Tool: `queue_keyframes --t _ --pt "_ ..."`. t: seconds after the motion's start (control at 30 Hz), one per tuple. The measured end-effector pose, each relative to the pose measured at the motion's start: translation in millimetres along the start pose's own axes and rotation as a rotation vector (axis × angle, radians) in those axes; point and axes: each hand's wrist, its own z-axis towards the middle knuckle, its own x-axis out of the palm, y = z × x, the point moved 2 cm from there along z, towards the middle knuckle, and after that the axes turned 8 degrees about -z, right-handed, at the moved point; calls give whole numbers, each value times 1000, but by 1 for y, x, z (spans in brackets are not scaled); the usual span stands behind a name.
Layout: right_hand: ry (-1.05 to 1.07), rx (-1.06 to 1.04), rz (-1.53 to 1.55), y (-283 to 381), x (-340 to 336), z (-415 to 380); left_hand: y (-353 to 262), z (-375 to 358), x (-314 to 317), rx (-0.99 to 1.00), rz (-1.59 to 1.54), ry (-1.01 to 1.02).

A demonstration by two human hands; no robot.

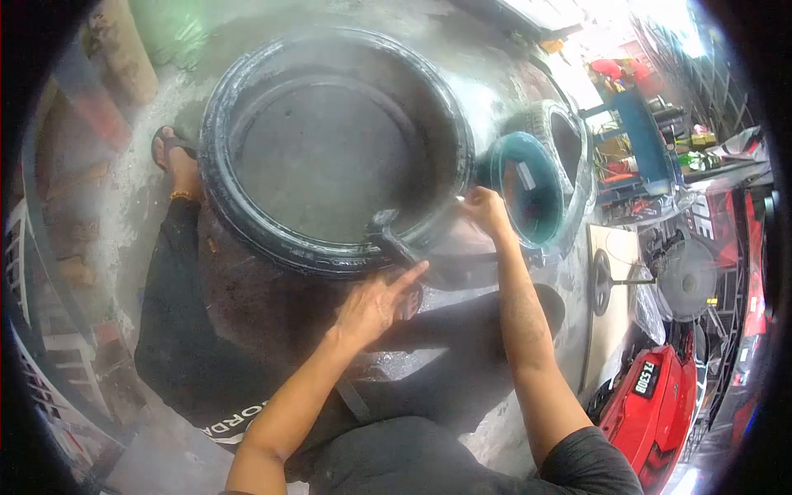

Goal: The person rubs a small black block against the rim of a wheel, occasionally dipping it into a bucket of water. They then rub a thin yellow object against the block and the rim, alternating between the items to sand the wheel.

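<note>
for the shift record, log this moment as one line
left hand: near dark angled tool; right hand: beside black round rubber tyre; teal plastic bucket: right of tyre

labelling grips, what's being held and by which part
Right hand seemingly pinches a small pale piece, part unclear. Left hand beside dark object, hold unclear.

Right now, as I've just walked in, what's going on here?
A person sits at a large, round black tub, its inside murky grey. The right hand seems to pinch a small pale item by the rim. The left hand is near a dark piece at the rim; whether it grips it is unclear. A teal bucket stands to the right.
</note>
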Motion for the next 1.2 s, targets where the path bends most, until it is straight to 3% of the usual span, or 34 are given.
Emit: queue_keyframes --t 0.13,0.23,0.27,0.3,0.37,0.5,0.6,0.67,0.73,0.77,0.83,1.0,1.07,1.2 --pt "3 0 -212 -3 -4 7 0 4 2 -106 66 79" --pt "-8 -11 -119 6 -29 6 0 8 3 -14 -37 22" --pt "-58 -28 -134 8 -40 7 -13 10 -5 -194 20 113" --pt "-22 -18 -182 13 -57 10 -12 11 -4 -215 4 117" --pt "-31 -8 -173 -13 -67 27 -7 5 3 -5 -22 23" --pt "40 105 -224 -34 -107 22 5 -7 11 -61 -42 75" --pt "163 237 -215 -87 -87 47 6 -6 16 11 -21 36" --pt "95 76 -313 -114 -62 41 -6 -1 14 -18 -15 10" --pt "268 44 -441 -152 -6 56 -6 -2 15 -23 15 22" --pt "266 43 -428 -172 6 69 -5 0 17 -40 32 23" --pt "504 258 -137 -178 15 75 -9 1 17 -84 75 52" --pt "461 125 -321 -171 -11 59 -27 -2 -2 -260 172 109" --pt "389 112 -308 -174 -13 57 -35 -8 -7 -445 -46 116" --pt "387 147 -124 -186 7 75 -43 -21 -2 -313 50 32"
